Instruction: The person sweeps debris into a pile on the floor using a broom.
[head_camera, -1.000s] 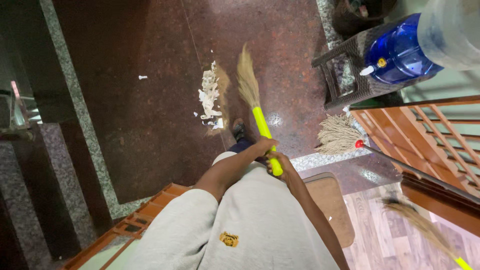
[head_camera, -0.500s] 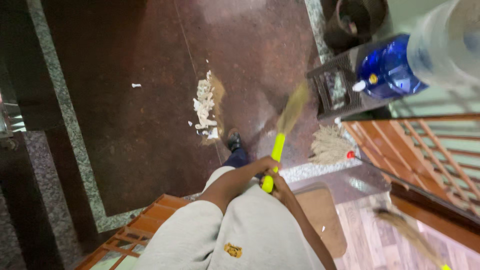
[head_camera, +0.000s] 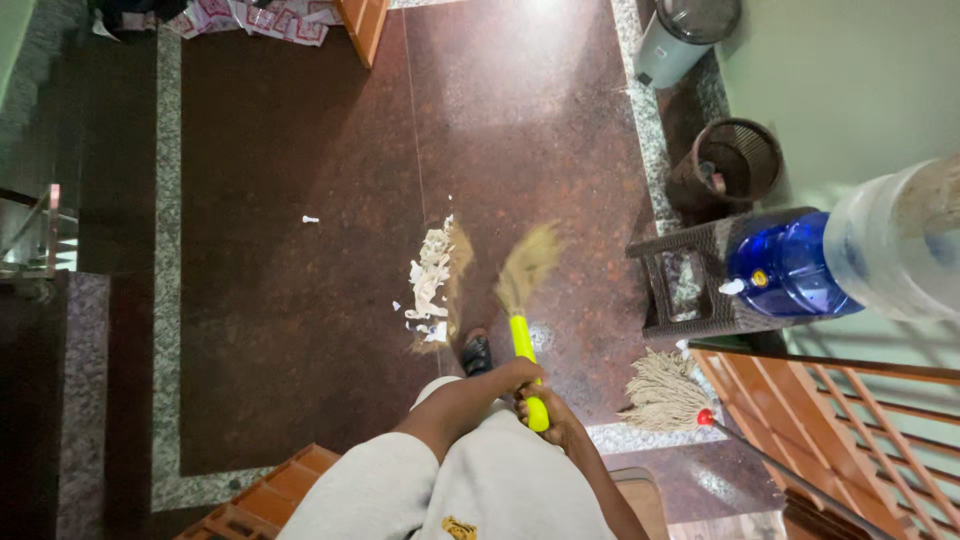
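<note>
floor (head_camera: 300, 330): dark reddish-brown stone with a speckled grey border, fills most of the frame. Anything flicked hard on it would probably skid a long way.
water jug (head_camera: 850, 260): big clear bottle on a blue base, right edge, sitting on a dark woven stool (head_camera: 690, 290). Pretty close to the swing path, so a wide stroke to the right could clip the stool, I'd guess.
railing (head_camera: 850, 420): orange-brown wood, lower right corner.
bin (head_camera: 725, 165): round dark woven one, upper right, against the wall beside a pale lidded can (head_camera: 680, 35).
mop (head_camera: 665, 395): stringy cream head with a red collar, lower right of centre, near the hands. Could easily get snagged on the backswing.
broom (head_camera: 524, 300): centre of frame. Long axis runs nearly bottom-to-top, leaning a touch right at the top. Yellow-green handle end points down toward the person, straw bristles point up and away. Bristles are blurred, so can't tell whether they're touching the floor.
scrap pile (head_camera: 432, 280): white torn bits with brownish dust, just left of the bristles. Biggest risk imo: too fast a sweep scatters it instead of gathering it.
right hand (head_camera: 552, 415): lower on the handle, fingers curled around it.
left hand (head_camera: 520, 375): just above, fingers wrapped tight on the yellow grip. Both close together, so less control of the far end.
shoe (head_camera: 477, 352): dark toe right beside the pile; could drag bits off.
stray scrap (head_camera: 311, 219): lone white piece, left of centre, well apart from the pile, easy to miss.
</note>
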